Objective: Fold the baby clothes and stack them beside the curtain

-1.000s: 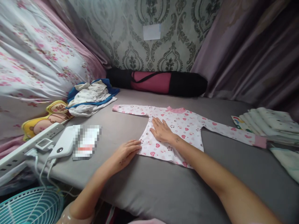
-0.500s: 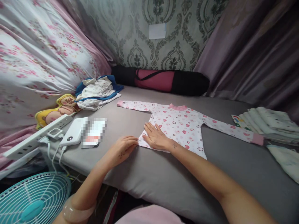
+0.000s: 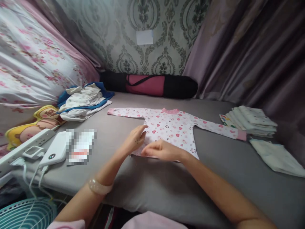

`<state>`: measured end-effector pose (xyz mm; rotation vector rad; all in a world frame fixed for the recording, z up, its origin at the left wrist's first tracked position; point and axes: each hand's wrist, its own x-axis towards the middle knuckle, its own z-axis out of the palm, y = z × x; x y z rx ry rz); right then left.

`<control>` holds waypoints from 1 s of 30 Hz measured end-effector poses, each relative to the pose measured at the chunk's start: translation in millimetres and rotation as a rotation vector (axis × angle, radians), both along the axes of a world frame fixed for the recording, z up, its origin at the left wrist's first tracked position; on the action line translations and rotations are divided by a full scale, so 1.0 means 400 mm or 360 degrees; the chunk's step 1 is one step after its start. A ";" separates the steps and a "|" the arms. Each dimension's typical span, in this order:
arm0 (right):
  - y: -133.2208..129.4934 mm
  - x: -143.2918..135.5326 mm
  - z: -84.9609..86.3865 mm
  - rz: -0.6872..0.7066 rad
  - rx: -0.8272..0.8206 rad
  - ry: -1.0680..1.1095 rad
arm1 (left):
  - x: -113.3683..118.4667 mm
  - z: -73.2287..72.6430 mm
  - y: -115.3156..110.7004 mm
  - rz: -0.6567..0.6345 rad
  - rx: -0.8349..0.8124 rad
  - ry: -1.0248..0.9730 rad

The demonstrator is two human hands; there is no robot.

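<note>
A child's long-sleeved shirt [image 3: 175, 130], white with pink hearts and pink collar and cuffs, lies flat with both sleeves spread. My left hand [image 3: 134, 140] is at its left side edge below the armpit, with fingers bent together over the fabric; a little blur softens them. Near the left end of the hem, my right hand [image 3: 162, 150] has its fingers curled and pinched at the cloth. The fabric right under my fingertips is hidden. The lower left corner of the shirt shows between and below my hands.
On the grey bed sheet [image 3: 221, 171], folded cloths [image 3: 252, 119] and a pale cloth [image 3: 276, 156] lie right. Crumpled clothes [image 3: 83, 100], a yellow plush toy [image 3: 30, 124], a power strip [image 3: 28, 149], a power bank [image 3: 56, 148] and a blurred-out flat item [image 3: 82, 146] lie left. A long bag [image 3: 147, 84] is behind; a fan [image 3: 26, 214] stands below.
My left hand has moved up from the hem corner to the shirt's side edge. The right hand has left its flat position on the shirt and come down to the hem, fingers curled.
</note>
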<state>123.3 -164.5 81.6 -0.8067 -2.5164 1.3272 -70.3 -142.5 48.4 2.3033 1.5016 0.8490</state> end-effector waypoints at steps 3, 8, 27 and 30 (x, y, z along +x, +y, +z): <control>0.083 0.057 -0.061 -0.0912 0.0484 -0.0277 | 0.071 -0.035 0.066 -0.0137 -0.0029 0.0114; 0.120 0.090 -0.154 -0.0905 0.0870 -0.0716 | 0.181 -0.082 0.117 -0.0180 -0.0080 0.0458; 0.043 0.347 -0.176 -0.0918 0.0965 -0.0931 | -0.030 -0.113 0.107 -0.0060 -0.0185 0.0716; 0.041 0.384 -0.166 -0.0954 0.0955 -0.0953 | -0.040 -0.082 0.113 -0.0112 -0.0086 0.0751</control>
